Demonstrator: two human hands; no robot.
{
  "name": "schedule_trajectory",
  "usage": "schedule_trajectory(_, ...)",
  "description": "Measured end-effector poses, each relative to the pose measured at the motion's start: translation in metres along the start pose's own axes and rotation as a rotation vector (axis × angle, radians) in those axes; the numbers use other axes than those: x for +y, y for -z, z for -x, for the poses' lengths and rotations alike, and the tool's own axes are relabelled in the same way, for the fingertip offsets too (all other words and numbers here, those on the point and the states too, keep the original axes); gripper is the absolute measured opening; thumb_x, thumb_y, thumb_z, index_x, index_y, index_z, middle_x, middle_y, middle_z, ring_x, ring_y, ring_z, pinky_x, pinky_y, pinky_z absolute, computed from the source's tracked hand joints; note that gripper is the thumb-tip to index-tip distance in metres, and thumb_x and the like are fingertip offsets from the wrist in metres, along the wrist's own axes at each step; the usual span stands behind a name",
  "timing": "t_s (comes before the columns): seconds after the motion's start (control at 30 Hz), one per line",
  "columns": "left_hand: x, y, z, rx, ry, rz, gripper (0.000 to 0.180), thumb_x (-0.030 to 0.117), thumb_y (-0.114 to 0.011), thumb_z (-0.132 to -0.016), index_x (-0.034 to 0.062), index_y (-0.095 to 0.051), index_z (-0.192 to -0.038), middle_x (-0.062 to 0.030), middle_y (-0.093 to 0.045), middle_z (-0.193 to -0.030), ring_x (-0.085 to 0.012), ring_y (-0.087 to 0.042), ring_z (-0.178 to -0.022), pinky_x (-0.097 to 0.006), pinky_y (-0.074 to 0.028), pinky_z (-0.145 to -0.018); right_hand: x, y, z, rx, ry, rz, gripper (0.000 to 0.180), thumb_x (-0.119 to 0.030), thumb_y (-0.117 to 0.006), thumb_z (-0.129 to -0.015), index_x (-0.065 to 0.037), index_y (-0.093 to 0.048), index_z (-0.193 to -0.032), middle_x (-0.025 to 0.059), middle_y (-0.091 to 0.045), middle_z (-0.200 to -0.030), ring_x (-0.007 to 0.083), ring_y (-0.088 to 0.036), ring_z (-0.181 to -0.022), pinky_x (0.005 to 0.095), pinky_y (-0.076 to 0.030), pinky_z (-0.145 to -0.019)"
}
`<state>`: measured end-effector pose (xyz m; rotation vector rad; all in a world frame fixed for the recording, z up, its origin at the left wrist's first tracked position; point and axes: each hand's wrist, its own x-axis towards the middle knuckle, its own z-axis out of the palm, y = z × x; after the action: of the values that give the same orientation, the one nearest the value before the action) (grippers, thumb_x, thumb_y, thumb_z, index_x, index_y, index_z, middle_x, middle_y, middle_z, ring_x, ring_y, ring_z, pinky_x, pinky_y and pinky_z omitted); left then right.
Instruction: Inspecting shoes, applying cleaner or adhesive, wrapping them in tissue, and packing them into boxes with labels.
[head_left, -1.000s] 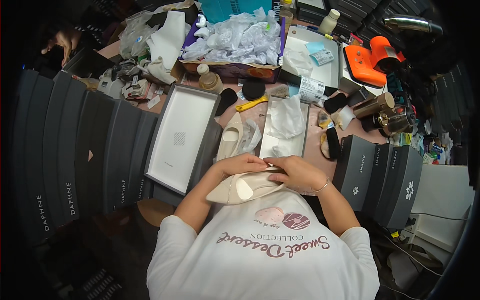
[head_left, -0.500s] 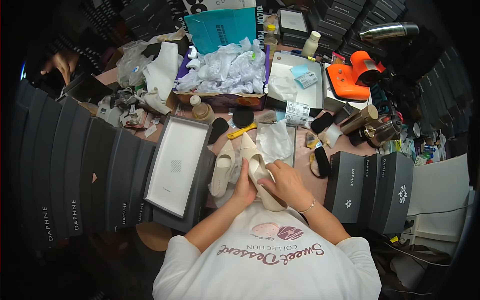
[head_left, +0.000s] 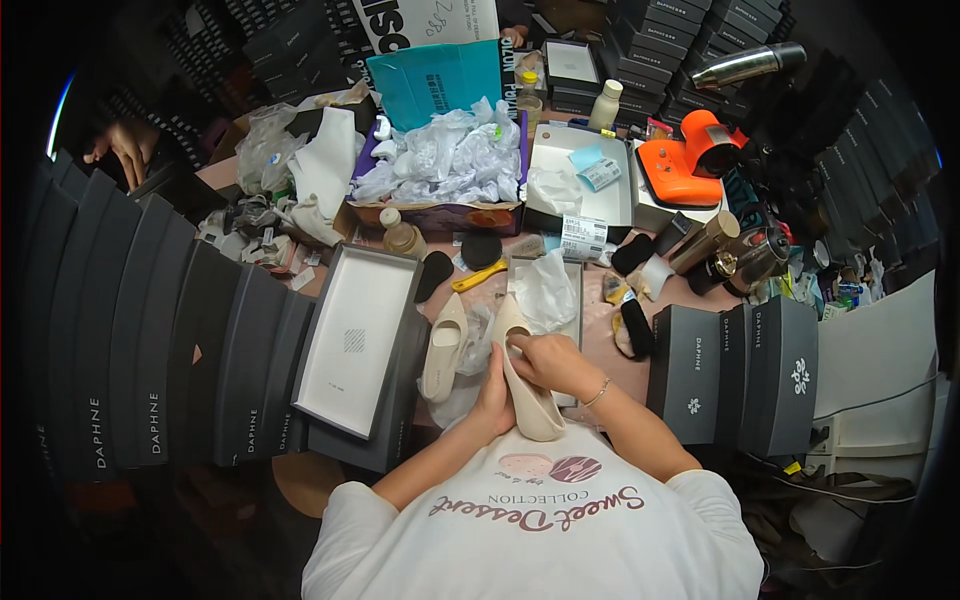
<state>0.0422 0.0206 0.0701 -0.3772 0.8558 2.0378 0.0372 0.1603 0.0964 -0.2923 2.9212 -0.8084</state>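
Observation:
A cream pointed-toe flat shoe (head_left: pixel 537 412) is held in front of my chest, toe away from me and heel against my shirt. My left hand (head_left: pixel 490 397) wraps around its left side. My right hand (head_left: pixel 556 366) is closed at the shoe's opening, its fingertips inside and hidden. The matching cream shoe (head_left: pixel 440 362) lies to the left on crumpled clear plastic. Just beyond the held shoe, an open grey box (head_left: pixel 574 328) contains white tissue paper (head_left: pixel 546 295).
A white-lined box lid (head_left: pixel 372 310) leans at left, beside a row of dark shoe boxes (head_left: pixel 225 370). More dark boxes (head_left: pixel 690 365) stand at right. Farther back are a yellow-handled tool (head_left: pixel 480 276), a carton of crumpled paper (head_left: pixel 440 215) and an orange device (head_left: pixel 675 180).
My right hand has moved from the shoe's side edge to its opening, fingers now reaching inside. The held shoe has tilted and shifted slightly toward me.

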Motion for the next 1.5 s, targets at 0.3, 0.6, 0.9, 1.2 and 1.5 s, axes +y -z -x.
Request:
schedule_trajectory(0.3, 0.014, 0.017, -0.001, 0.001, -0.117, 0.127, 0.071, 0.067, -0.026, -0.092, 0.0107, -0.045, -0.13, -0.0106, -0.057, -0.12, -0.0253, -0.057, -0.108, -0.04, -0.048, -0.092, -0.01, 0.021, 0.043, 0.286, -0.324, -1.309, 0.021, -0.004, -0.048, -0.09, -0.001, -0.061, -0.106, -0.0022, -0.053, -0.07, 0.0041, -0.047, -0.055, 0.0197, -0.041, -0.05)
schedule_trajectory(0.6, 0.013, 0.007, -0.002, 0.019, -0.139, 0.009, 0.067, 0.061, -0.031, -0.094, 0.0096, -0.038, -0.136, -0.0112, -0.05, -0.129, -0.0245, -0.051, -0.116, -0.04, -0.044, -0.096, 0.0, 0.003, 0.047, 0.271, -0.039, -0.102, 0.04, -0.012, -0.063, -0.082, -0.006, -0.055, -0.12, 0.0187, -0.056, -0.098, 0.031, -0.061, -0.08, 0.0365, -0.051, -0.068)
schedule_trajectory(0.9, 0.011, 0.016, -0.011, 0.1, -0.089, -0.004, 0.068, 0.064, -0.031, -0.093, 0.0114, -0.037, -0.136, -0.0099, -0.05, -0.126, -0.0234, -0.051, -0.114, -0.039, -0.042, -0.098, -0.01, 0.002, 0.05, 0.087, 0.15, 0.104, 0.017, -0.023, -0.06, -0.086, -0.007, -0.054, -0.089, 0.0094, -0.057, -0.074, 0.0264, -0.059, -0.055, 0.0381, -0.049, -0.053)
schedule_trajectory(1.2, 0.016, 0.009, -0.014, -0.03, -0.041, -0.014, 0.062, 0.059, -0.035, -0.095, 0.0116, -0.036, -0.136, -0.009, -0.05, -0.123, -0.0211, -0.052, -0.112, -0.038, -0.045, -0.094, 0.026, -0.015, -0.002, 0.228, 0.031, -0.231, 0.025, -0.026, -0.068, -0.08, -0.007, -0.063, -0.096, 0.0112, -0.061, -0.081, 0.0286, -0.062, -0.068, 0.0364, -0.05, -0.059)
schedule_trajectory(1.5, 0.057, 0.038, -0.006, 0.055, -0.116, 0.08, 0.074, 0.066, -0.026, -0.091, 0.0035, -0.051, -0.122, -0.0129, -0.061, -0.101, -0.0264, -0.064, -0.082, -0.04, -0.056, -0.069, 0.077, -0.038, -0.009, -0.268, -0.105, 0.148, 0.036, -0.018, -0.073, -0.075, 0.001, -0.06, -0.102, 0.02, -0.065, -0.09, 0.0318, -0.065, -0.074, 0.0392, -0.053, -0.066)
